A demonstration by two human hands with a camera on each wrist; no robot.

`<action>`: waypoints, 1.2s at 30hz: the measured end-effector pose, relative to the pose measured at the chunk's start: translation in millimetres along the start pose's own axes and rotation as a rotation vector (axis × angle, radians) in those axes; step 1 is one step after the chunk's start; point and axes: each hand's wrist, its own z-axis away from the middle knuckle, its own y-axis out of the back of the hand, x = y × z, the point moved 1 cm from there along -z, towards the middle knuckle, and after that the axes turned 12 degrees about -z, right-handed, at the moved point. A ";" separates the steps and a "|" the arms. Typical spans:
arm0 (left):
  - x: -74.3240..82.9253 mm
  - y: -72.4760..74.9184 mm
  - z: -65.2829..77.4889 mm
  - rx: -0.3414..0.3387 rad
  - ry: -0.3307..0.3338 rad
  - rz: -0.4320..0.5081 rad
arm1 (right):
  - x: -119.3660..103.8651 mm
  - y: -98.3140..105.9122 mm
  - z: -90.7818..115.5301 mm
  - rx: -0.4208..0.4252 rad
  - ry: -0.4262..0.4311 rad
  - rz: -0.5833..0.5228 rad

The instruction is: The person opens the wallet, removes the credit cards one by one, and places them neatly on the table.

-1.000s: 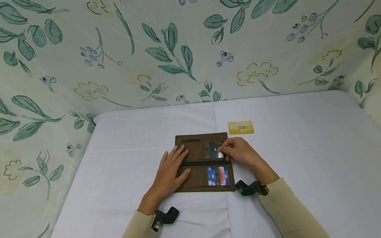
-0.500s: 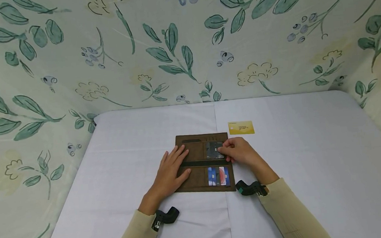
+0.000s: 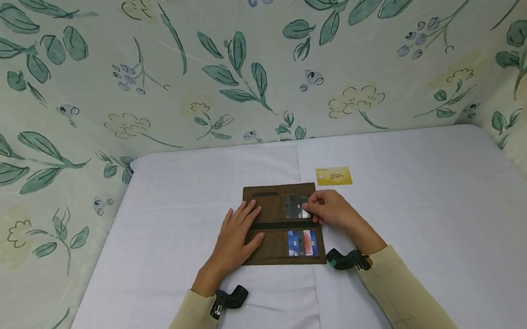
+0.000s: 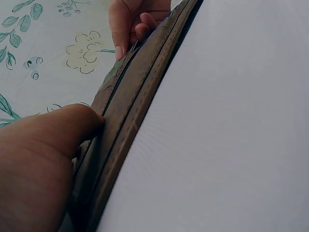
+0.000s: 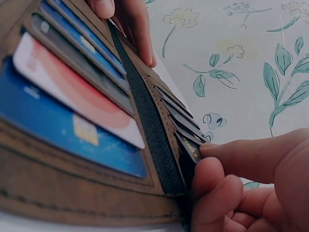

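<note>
A brown bifold wallet (image 3: 271,210) lies spread on the white-covered table in the head view. My left hand (image 3: 235,236) rests flat along its left side, thumb on the near panel and fingers on the far one. At the far panel's right edge, my right hand (image 3: 334,210) pinches a dark card (image 3: 292,207) with curled fingers. That card sits in the outermost far slot; how deep it reaches is hidden. Several cards fill the near panel, among them a blue card (image 5: 63,123) with a gold chip and a red-and-white card (image 5: 72,87).
A yellow card (image 3: 334,176) lies flat on the tablecloth (image 3: 409,184), just beyond the wallet's far right corner. Floral fabric (image 3: 258,98) hangs behind and at both sides of the table. A black wrist camera (image 3: 229,297) is strapped to the left wrist, another to the right.
</note>
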 end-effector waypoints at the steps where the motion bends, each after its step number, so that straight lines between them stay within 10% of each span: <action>1: 0.1 0.1 -0.2 0.001 0.000 -0.002 | 0.2 0.3 -0.3 -0.003 0.004 0.003; 36: 0.3 0.3 -0.6 -0.015 0.000 -0.008 | 2.7 2.5 -1.7 0.005 0.005 -0.001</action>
